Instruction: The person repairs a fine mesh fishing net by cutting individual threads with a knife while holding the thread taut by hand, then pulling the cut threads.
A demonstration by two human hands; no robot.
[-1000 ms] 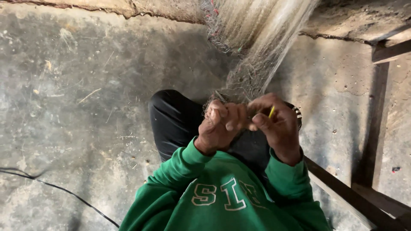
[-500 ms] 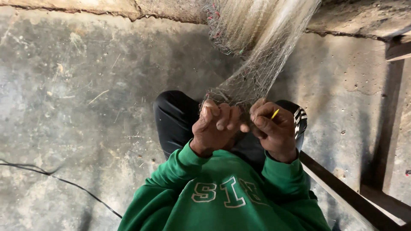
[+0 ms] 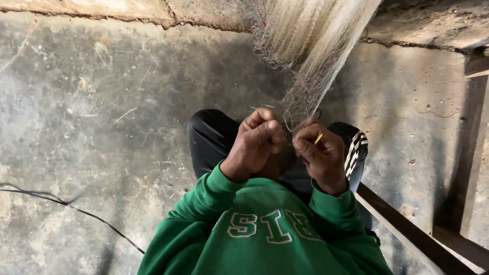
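Fingers (image 3: 262, 125) of the left hand (image 3: 257, 145) are curled tight into a near fist, pinching the lower edge of a pale fishing net (image 3: 313, 66) just where its mesh gathers to a narrow bunch. Beside it, almost touching, the right hand (image 3: 321, 155) has its fingers pressed together around a thin yellow tool (image 3: 318, 138), probably a netting needle, only the tip of which shows between thumb and forefinger. Both hands meet at the net's bottom end, above the person's knees in black trousers (image 3: 214, 140).

By the look of it, the work in hand is mending or knotting the mesh: one hand holds the strands taut, the other works the needle. A next stitch would call for keeping that tension steady and threading the tip through a single mesh, which is too fine to make out here.

Outward from the hands, the net hangs down from the top of the view, spreading wider as it rises. Green sleeves (image 3: 204, 196) frame the wrists. Below lies a bare concrete floor (image 3: 91, 102), with a black cable (image 3: 76, 210) on the left and a dark wooden beam (image 3: 407, 231) at the right.
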